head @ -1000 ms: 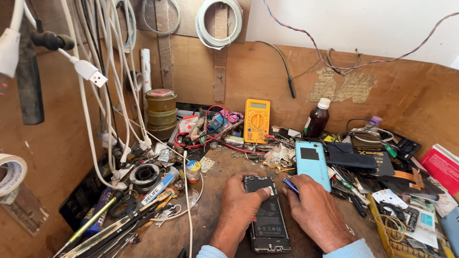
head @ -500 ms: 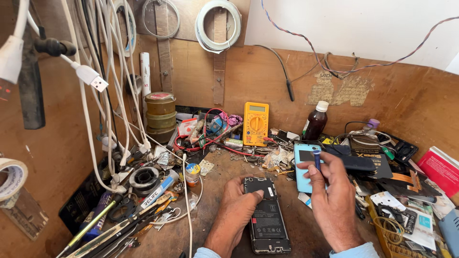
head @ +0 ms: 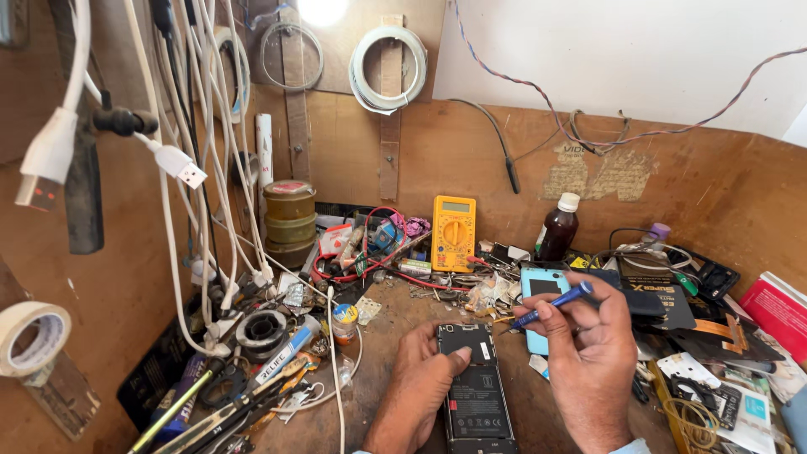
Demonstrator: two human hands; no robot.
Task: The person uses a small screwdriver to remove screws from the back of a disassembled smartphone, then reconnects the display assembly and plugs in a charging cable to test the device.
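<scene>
Now — left hand [head: 420,382] fingers pressed flat on opened phone [head: 475,391]; right hand [head: 588,353] grip clenched on blue screwdriver [head: 551,303] — raised above table [head: 395,311].

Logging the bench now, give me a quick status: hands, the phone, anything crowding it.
Left hand fingers on opened phone. Right hand holds blue screwdriver, lifted off phone. Light-blue phone cover and scattered parts close by.

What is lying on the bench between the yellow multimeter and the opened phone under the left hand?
In the head view, between the yellow multimeter and the opened phone lie a red wire and small scattered parts; their kind is too small to tell.
</scene>
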